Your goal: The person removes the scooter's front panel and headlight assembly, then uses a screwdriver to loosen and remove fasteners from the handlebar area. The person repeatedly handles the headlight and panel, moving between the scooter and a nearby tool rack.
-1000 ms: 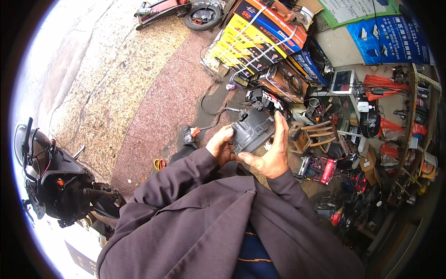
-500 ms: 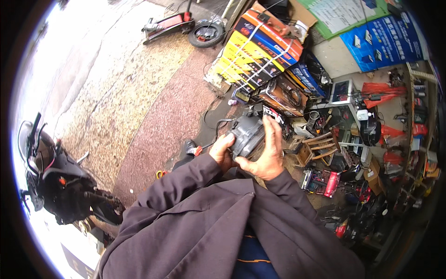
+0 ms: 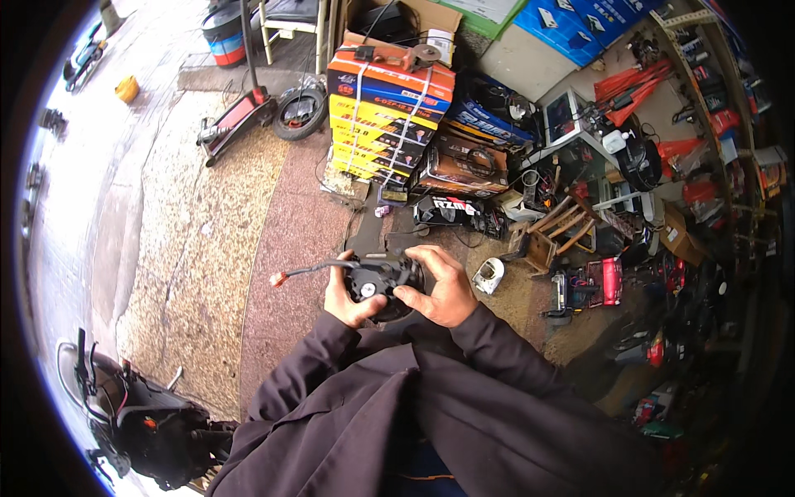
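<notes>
In front of my chest I hold a black round unit, which looks like the back of a headlight. A pale disc sits in its dark housing, and a grey cable runs from it to the left, ending in an orange connector. My left hand grips the near left side, its thumb on the housing and its fingers along the edge. Round the right side curl the fingers of my right hand, with the thumb pressed on top. The unit's underside is hidden.
Strapped yellow and orange boxes stand ahead, beside a small tyre and a red floor jack. A wooden stool and a white part lie to the right. A dark scooter stands at lower left.
The unit has been turned over in my hands, bringing its cable and pale disc into sight. Both hands have come lower and closer to my body. My view has swung.
</notes>
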A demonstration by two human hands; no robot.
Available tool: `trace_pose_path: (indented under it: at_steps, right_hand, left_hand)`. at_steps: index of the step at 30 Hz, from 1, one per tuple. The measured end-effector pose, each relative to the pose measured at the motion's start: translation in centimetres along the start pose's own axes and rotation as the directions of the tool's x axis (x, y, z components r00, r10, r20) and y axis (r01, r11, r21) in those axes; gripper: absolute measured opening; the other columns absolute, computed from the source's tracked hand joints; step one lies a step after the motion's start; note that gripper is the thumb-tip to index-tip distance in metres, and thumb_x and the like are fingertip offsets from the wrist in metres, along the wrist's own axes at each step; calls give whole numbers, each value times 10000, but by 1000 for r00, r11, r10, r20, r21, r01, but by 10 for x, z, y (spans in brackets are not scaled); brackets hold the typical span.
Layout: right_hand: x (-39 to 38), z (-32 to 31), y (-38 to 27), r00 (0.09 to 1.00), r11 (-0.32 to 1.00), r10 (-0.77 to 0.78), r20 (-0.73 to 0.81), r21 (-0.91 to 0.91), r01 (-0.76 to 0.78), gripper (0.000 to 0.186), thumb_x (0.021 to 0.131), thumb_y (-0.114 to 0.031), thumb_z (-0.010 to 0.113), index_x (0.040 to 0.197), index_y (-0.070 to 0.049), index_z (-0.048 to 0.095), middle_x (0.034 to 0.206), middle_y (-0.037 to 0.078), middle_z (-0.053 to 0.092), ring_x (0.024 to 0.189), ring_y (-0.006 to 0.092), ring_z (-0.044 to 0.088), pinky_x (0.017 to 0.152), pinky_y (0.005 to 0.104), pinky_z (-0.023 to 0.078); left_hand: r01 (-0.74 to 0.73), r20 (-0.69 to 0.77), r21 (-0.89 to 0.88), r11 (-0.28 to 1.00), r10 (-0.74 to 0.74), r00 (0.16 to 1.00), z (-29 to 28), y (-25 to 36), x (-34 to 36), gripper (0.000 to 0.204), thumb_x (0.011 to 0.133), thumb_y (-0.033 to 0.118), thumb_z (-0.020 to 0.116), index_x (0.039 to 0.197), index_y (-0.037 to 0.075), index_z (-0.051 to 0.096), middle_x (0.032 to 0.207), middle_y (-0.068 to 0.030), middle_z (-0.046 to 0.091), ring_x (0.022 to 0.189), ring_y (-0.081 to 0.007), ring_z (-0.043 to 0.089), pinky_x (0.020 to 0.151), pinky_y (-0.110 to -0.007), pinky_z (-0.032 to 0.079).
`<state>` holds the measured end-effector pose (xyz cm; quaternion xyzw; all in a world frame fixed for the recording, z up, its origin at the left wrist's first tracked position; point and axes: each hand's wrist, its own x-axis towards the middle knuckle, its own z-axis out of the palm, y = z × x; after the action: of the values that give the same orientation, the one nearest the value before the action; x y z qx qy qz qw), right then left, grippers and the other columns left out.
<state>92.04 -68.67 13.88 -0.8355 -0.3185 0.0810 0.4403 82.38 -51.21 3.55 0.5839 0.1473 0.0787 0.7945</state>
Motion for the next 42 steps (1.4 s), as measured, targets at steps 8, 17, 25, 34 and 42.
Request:
trace_pose_path:
  at_steps: [8,17,25,34,42]
  right_hand:
    - [39,2,49,980,995,34,196,-94,-15,334,776,-169,718,1083,-58,647,1115,140,639,1021,370,608,895,434,492]
    - [89,-74,144,981,935,169,95,298,-190,161,814,-68,680,949,-11,614,817,184,659,743,359,664,676,419,524]
    - [136,-147,272,944,938,321,-76,163,-305,140,866,-116,656,953,-23,599,847,209,670,809,407,669,674,442,522]
    - [244,-137,462,887,909,409,-214,13,-416,145,879,-135,641,967,-26,603,828,182,677,777,340,667,709,411,512]
    - [324,-124,585,708,765,644,-291,215,-607,132,880,-147,643,943,-31,640,901,202,694,873,383,667,783,425,505]
  left_hand:
    - [-350,341,688,635,143,929,54,-8,52,987,535,377,831,1363,19,428,1283,-217,531,1204,-410,511,1056,-462,421]
    - [-337,360,824,456,39,932,131,-24,153,1005,540,418,865,1368,33,446,1317,-194,536,1209,-414,508,1029,-489,428]
    - [-254,348,830,497,-105,932,197,-106,282,1138,555,416,881,1497,106,325,1409,-246,397,1295,-449,398,1082,-496,387]
    - [147,-80,823,549,-144,986,149,-135,248,826,713,253,790,1393,-21,411,1304,-258,497,1230,-410,490,1053,-438,430]
    - [633,-612,695,341,-180,770,84,-149,123,659,702,253,792,1258,3,541,1057,-193,624,873,-309,649,763,-392,549]
